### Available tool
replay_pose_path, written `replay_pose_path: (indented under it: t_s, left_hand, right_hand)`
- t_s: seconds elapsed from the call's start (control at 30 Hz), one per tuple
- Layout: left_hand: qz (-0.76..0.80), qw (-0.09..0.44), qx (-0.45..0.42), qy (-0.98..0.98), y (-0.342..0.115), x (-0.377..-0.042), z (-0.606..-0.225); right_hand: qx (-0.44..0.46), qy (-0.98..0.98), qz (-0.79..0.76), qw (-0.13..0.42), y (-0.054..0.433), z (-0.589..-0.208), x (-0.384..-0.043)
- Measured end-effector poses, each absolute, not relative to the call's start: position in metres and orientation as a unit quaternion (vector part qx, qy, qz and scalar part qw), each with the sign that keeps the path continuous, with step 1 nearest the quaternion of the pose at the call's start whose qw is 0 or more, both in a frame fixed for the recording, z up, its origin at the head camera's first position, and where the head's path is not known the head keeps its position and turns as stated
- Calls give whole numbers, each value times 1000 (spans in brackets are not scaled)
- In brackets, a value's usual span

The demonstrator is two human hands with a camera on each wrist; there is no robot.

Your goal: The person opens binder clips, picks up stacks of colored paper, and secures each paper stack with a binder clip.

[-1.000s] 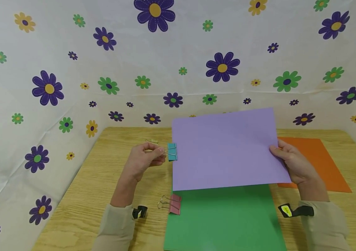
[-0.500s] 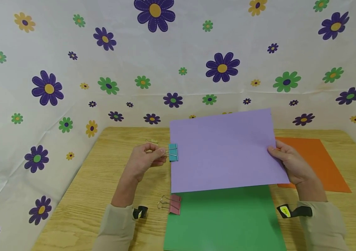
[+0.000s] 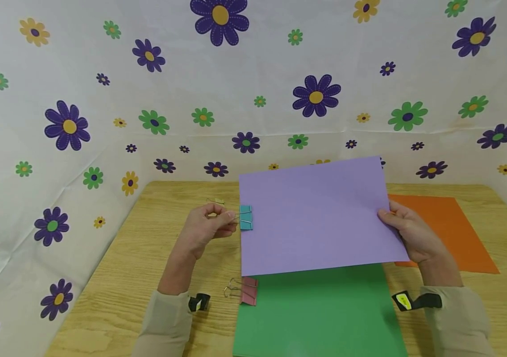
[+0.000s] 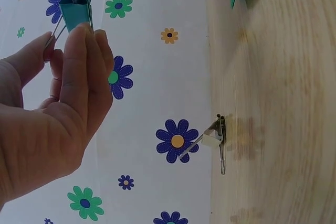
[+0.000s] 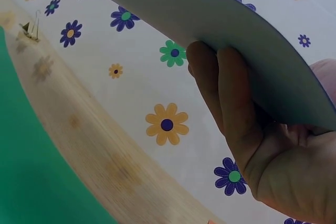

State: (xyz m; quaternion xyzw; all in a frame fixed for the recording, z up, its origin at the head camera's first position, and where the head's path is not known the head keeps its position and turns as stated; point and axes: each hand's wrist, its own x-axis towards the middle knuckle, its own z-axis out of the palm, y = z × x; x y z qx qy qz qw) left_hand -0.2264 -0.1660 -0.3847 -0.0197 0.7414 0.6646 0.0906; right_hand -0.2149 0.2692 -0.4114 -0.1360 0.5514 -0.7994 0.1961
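Note:
My left hand (image 3: pixel 204 225) pinches the wire handles of a teal binder clip (image 3: pixel 246 218). The clip's mouth sits over the left edge of a purple sheet of paper (image 3: pixel 316 218), and the left wrist view shows the paper's edge between its jaws. With thumb on top and fingers beneath, my right hand (image 3: pixel 414 233) holds the sheet by its right edge. The purple sheet is raised and tilted above a green sheet (image 3: pixel 325 312), hiding its far part. A pink binder clip (image 3: pixel 248 290) grips the green sheet's left edge.
Right of the green sheet, an orange sheet (image 3: pixel 454 233) lies on the wooden table (image 3: pixel 146 263). A small yellowish binder clip (image 4: pixel 212 137) rests near the back, behind my left hand. Flower-printed cloth (image 3: pixel 280 64) stands at the back and sides.
The purple sheet has shifted slightly left and down with my right hand, its left edge now deeper in the teal clip. My left hand has barely moved.

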Motion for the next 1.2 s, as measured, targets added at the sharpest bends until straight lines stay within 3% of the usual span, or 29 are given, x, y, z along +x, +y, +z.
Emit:
replay_pose_path:
  t_s: [0.33,1.2]
  left_hand:
    - [643,123,20,756,-171,-227,-386]
    - [641,83,53,761,-182,-228,-394]
  right_hand:
    - [-136,566,-790,190,270,-413,-214]
    - [-120,699,-688,155,267,-414,-214]
